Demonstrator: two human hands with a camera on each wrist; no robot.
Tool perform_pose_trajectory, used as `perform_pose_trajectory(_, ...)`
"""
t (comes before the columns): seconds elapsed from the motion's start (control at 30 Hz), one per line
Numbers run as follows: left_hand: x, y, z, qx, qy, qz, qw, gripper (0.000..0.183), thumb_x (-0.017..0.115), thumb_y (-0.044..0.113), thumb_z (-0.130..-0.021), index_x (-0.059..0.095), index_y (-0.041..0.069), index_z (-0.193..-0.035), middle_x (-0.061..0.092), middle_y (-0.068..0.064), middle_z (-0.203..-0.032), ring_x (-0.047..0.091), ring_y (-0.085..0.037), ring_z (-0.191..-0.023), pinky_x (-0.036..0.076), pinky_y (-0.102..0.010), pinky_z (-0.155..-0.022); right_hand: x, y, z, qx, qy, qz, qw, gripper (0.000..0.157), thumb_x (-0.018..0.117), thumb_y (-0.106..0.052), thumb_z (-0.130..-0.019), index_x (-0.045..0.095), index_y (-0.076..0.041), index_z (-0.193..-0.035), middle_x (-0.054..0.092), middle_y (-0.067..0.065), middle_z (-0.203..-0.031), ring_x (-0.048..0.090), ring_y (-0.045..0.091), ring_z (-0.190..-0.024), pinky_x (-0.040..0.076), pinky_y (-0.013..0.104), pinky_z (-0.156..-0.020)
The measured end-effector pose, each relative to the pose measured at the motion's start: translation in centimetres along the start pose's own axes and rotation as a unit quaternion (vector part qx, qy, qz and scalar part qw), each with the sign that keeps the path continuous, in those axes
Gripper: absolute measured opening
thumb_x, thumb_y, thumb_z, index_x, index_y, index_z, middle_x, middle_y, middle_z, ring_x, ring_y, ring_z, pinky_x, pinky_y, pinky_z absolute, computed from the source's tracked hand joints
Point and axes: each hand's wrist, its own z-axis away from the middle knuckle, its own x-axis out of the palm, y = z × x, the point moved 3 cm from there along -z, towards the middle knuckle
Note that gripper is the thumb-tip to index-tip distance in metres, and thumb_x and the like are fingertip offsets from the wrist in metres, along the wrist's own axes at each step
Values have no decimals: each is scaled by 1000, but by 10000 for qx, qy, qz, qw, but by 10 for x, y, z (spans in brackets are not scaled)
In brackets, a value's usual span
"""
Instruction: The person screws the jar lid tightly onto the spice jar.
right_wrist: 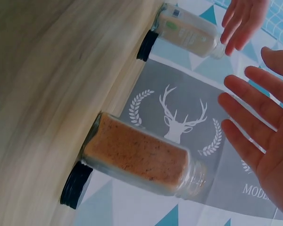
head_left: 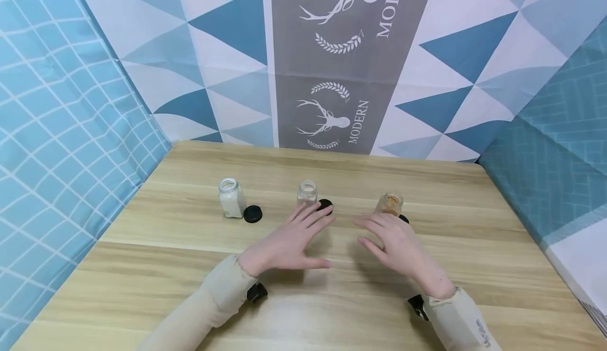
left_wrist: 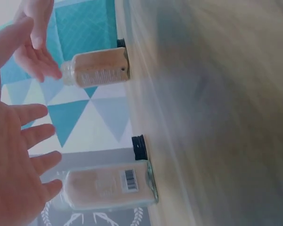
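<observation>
The head view is brightly and evenly lit, apparently from above; soft shadows are thrown onto the table (head_left: pixel 303 314) beneath the left hand (head_left: pixel 288 241) and the right hand (head_left: pixel 395 243). A pale glare is spread over the table toward six o'clock. The lettering on the cloth (head_left: pixel 332 66) is clearly rendered. Both wrist views are dimmer and hazier. In the left one, the table is blurred toward three o'clock and the print on the jars (left_wrist: pixel 104 188) is softened; in the right one, the table is darkened toward ten o'clock.
</observation>
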Motion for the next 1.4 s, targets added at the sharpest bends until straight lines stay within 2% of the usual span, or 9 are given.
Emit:
perform_pose_trajectory(0.13, -2, 4, -6, -64, -65, 125, 9999, 87, 50, 64, -80, 23, 14, -145, 20, -2, -151, 16, -21, -139, 15, -42, -112, -1, 4, 4, 132, 106, 205, 9996, 25, 62, -31, -83, 66, -14, -101, 67, 1, -94, 62, 19, -86, 49, 40, -78)
perform_pose_trajectory(0.27, -3, 8, -12, -101, 26, 330, 9994, 82, 54, 59, -80, 29, 11, -142, 30, -6, -147, 28, -21, -134, 24, -41, -109, -4, 7, 7, 336, 151, 269, 9990, 19, 66, -28, -79, 68, -15, -94, 67, -2, -88, 61, 16, -83, 49, 39, -78)
perform_pose_trajectory(0.37, -3, 10, -18, -181, 93, 427, 9989, 79, 58, 54, -80, 31, 11, -141, 36, -7, -143, 34, -20, -130, 30, -40, -106, -7, 10, 6, 437, 286, 288, 9982, 17, 70, -24, -75, 68, -15, -90, 66, -4, -83, 60, 13, -76, 50, 35, -71)
perform_pose_trajectory(0.53, -1, 12, -27, -395, 187, 588, 9973, 71, 61, 47, -82, 36, 11, -138, 42, -6, -139, 42, -20, -125, 37, -38, -102, -13, 19, 7, 490, 609, 358, 9963, 13, 72, -20, -71, 65, -15, -81, 63, -5, -73, 57, 10, -62, 46, 29, -55)
perform_pose_trajectory(0.67, 3, 13, -34, -622, 275, 948, 9932, 64, 61, 40, -84, 39, 11, -136, 45, -5, -135, 47, -21, -120, 40, -37, -98, -18, 25, 11, 605, 681, 342, 9953, 10, 71, -18, -73, 65, -15, -81, 63, -5, -74, 57, 12, -61, 45, 31, -53)
perform_pose_trajectory(0.9, 10, 18, -47, -1010, 310, 1046, 9889, 50, 60, 34, -86, 47, 11, -129, 52, -2, -125, 52, -17, -112, 43, -30, -95, -24, 34, 17, 1003, 522, 829, 9901, 11, 61, -6, -77, 65, -7, -87, 66, 5, -76, 60, 19, -65, 46, 37, -55)
perform_pose_trajectory(1.03, 12, 22, -56, -1119, 374, 1002, 9879, 44, 60, 32, -86, 52, 11, -124, 56, -2, -120, 54, -15, -109, 44, -28, -92, -26, 37, 18, 1362, 501, 1043, 9839, 9, 60, -6, -78, 64, -5, -86, 62, 5, -69, 55, 19, -57, 43, 34, -48)
perform_pose_trajectory(1.23, 16, 26, -70, -1351, 424, 1163, 9831, 40, 61, 30, -86, 54, 12, -121, 57, -1, -118, 56, -14, -106, 47, -28, -87, -29, 44, 22, 1948, 433, 823, 9764, 6, 64, -14, -77, 60, -10, -75, 55, -1, -66, 47, 11, -54, 36, 26, -44)
perform_pose_trajectory(1.4, 21, 25, -84, -1623, 360, 1370, 9765, 43, 61, 28, -86, 51, 12, -124, 56, -1, -121, 55, -14, -107, 47, -30, -87, -30, 53, 26, 2592, -195, 436, 9646, 9, 62, -15, -81, 57, -12, -74, 55, 1, -73, 52, 14, -60, 38, 28, -46)
